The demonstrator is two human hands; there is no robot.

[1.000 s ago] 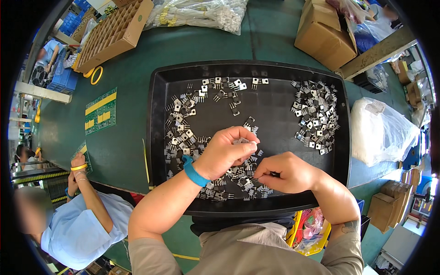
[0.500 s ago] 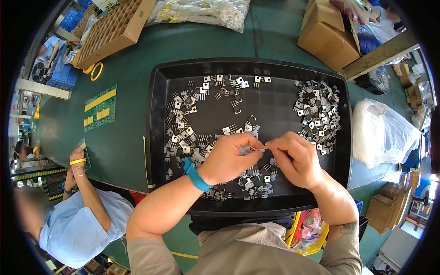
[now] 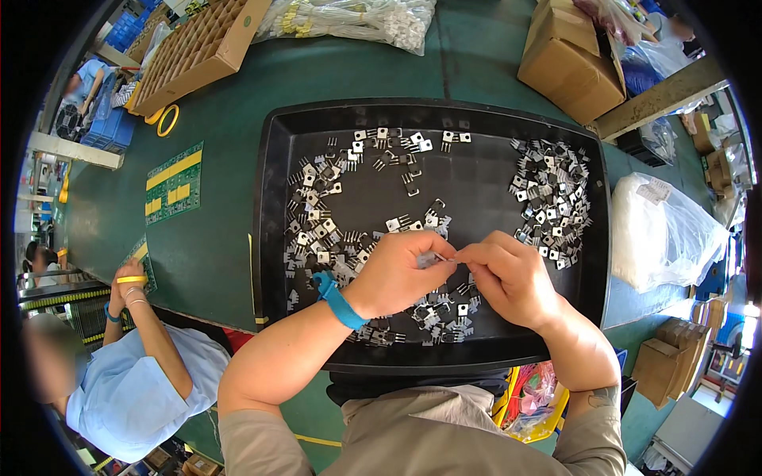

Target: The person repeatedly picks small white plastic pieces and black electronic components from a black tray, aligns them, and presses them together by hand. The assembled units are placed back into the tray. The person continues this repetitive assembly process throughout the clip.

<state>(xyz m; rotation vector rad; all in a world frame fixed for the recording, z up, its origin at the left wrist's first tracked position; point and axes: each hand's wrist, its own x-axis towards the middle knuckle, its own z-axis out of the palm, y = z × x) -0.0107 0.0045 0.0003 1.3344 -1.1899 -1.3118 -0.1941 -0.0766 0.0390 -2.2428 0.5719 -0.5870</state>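
My left hand (image 3: 406, 266) is closed, thumb and forefinger pinching a small grey transistor (image 3: 432, 258) whose body is mostly hidden. My right hand (image 3: 514, 279) meets it from the other side, its fingertips closed at the transistor's thin legs. Both hands hover over a large black tray (image 3: 271, 182). Loose black-and-silver three-legged transistors (image 3: 317, 230) lie scattered along the tray's left side and beneath my hands. A denser heap of transistors (image 3: 553, 198) fills the right side. A blue band (image 3: 341, 308) circles my left wrist.
Left of the tray lie green circuit boards (image 3: 175, 190) with yellow tape and a yellow tape roll (image 3: 167, 120). A co-worker in light blue (image 3: 151, 381) works there. Behind stand a divided carton (image 3: 198, 55), bagged white connectors (image 3: 349, 24) and a cardboard box (image 3: 571, 63). A white bag (image 3: 659, 230) sits at right.
My right fingertips have moved slightly left, closer to my left fingertips, covering more of the transistor's legs. My left hand stays in place. The co-worker's hands have shifted slightly.
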